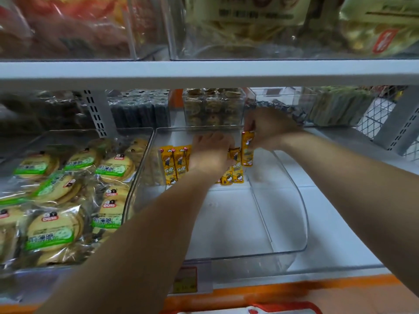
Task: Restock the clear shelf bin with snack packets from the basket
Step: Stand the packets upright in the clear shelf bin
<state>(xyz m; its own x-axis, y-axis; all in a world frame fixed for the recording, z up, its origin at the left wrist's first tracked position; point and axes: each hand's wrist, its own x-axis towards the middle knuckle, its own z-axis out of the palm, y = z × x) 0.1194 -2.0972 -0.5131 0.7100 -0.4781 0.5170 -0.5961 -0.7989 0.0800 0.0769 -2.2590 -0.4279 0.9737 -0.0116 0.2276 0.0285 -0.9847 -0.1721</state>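
Observation:
A clear shelf bin [283,225] stands on the white shelf, mostly bare at its front. A row of yellow snack packets [173,165] stands upright against its back wall. My left hand [210,155] reaches deep into the bin and rests against the row, fingers hidden behind the packets. My right hand [269,128] pinches one upright yellow packet [247,148] by its top, at the right end of the row. The red rim of the basket [285,307] shows at the bottom edge.
A neighbouring clear bin of green-labelled biscuit packs [61,200] fills the left. Jars and dark packets [213,107] stand behind the bin. An upper shelf edge [208,71] hangs close above my hands. An orange shelf strip with a price tag [186,279] runs along the front.

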